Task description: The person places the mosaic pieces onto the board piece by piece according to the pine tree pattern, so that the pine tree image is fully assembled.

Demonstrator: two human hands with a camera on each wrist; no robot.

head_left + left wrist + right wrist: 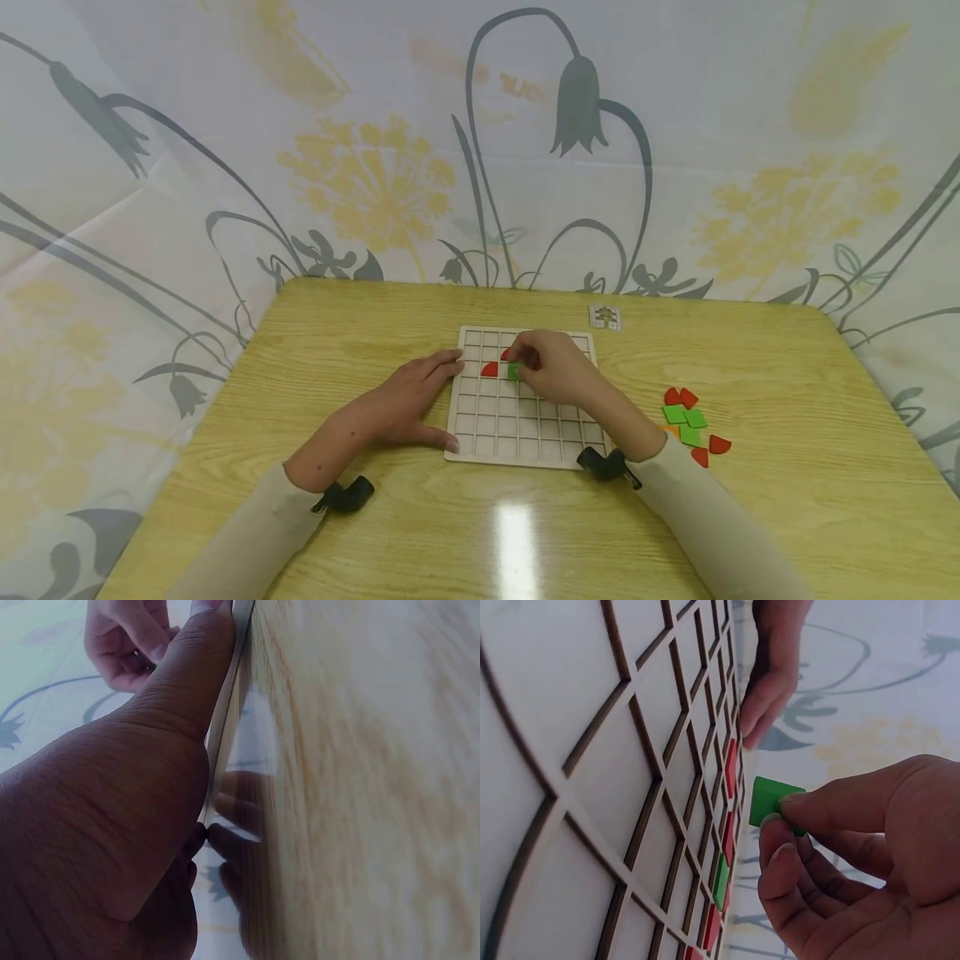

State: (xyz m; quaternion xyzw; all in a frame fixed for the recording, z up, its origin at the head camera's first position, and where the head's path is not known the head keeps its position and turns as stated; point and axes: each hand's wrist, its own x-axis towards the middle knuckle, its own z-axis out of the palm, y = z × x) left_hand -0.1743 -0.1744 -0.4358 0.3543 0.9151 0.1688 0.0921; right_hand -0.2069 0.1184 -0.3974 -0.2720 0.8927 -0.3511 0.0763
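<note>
Board (487, 425): gridded; some cells hold red pieces (490, 369) and a green piece (720, 881). Left hand (405, 404) grasps nothing; fingers extended to board's left edge, thumb near its front corner. Pile (691, 436) of red, green and orange lies right, apart from board. Right hand (555, 367) pinches green tile (769, 801) over board's far half, off the cells; tile straight-edged, plain.

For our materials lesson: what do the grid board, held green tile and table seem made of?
Grid board: probably matte wood; pale faces, dark-brown edges. Green tile: perhaps painted wood or plastic; smooth, evenly coloured. Table: glossy, wood or wood-look laminate; grain pattern, bright reflection.
</note>
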